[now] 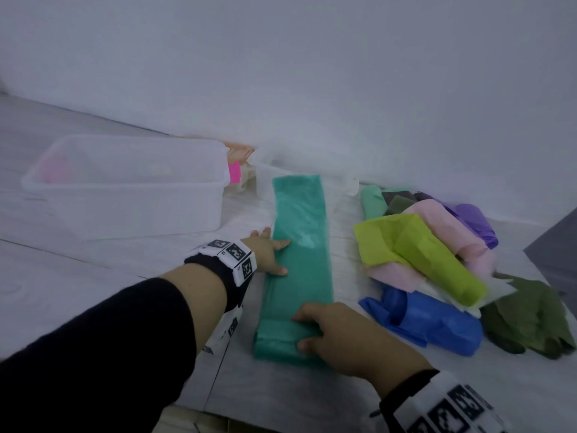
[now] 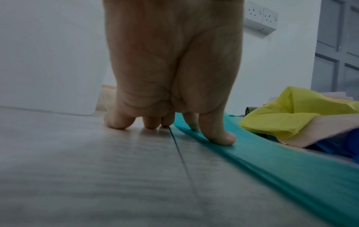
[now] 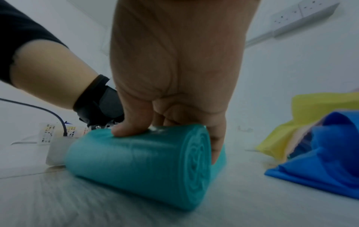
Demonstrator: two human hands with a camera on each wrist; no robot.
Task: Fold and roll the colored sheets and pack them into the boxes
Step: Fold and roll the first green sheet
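A teal sheet [image 1: 299, 232], folded into a long narrow strip, lies on the white table [image 1: 93, 276] and runs away from me. Its near end is wound into a thick roll [image 1: 278, 342] [image 3: 139, 161]. My right hand [image 1: 337, 332] [image 3: 174, 116] grips that roll, thumb on top and fingers curled behind its right end. My left hand [image 1: 268, 251] [image 2: 174, 119] rests on the strip's left edge [image 2: 252, 161] halfway along. Its thumb and one finger press the teal sheet while the other fingertips touch the table.
A clear plastic box [image 1: 125, 182] holding something pink stands at the back left. A second clear box [image 1: 343, 170] sits behind the strip's far end. Loose lime [image 1: 415, 245], pink [image 1: 443, 226], blue [image 1: 431, 320], olive [image 1: 530, 317] and purple [image 1: 471, 220] sheets are piled at the right.
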